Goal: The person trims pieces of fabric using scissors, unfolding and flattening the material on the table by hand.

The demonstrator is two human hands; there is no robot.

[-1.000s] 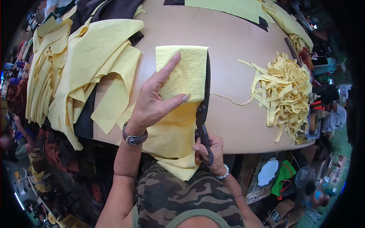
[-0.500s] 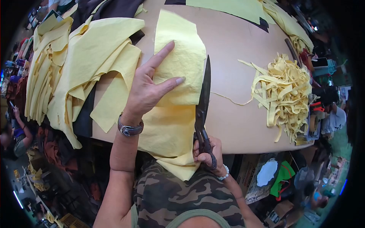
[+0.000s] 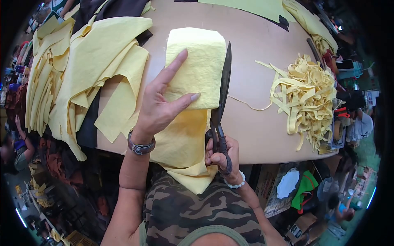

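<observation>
A rectangular piece of yellow cloth [image 3: 197,67] is held over the table's front part. My left hand [image 3: 162,96] grips it at its left side, thumb and forefinger spread on top; the other fingers are hidden, apparently beneath. In my right hand [image 3: 223,156] are large dark scissors [image 3: 221,98], the fingers wrapped round the handles. Their blades point away from me along the right edge of the piece and look closed or nearly so. More yellow cloth [image 3: 180,143] hangs below, over the table edge, down to my lap.
A heap of narrow yellow strips [image 3: 305,98] lies at the right, with one thin strip [image 3: 248,105] trailing toward the scissors. Layered yellow cloth [image 3: 98,53] and dark cloth [image 3: 117,10] cover the left. Light green cloth [image 3: 246,9] lies on the far side of the table [image 3: 254,135].
The far end of the cloth piece has come nearer and its top edge now looks broader. The scissors have tilted slightly right, their tip nearer me. My left hand has barely moved.
</observation>
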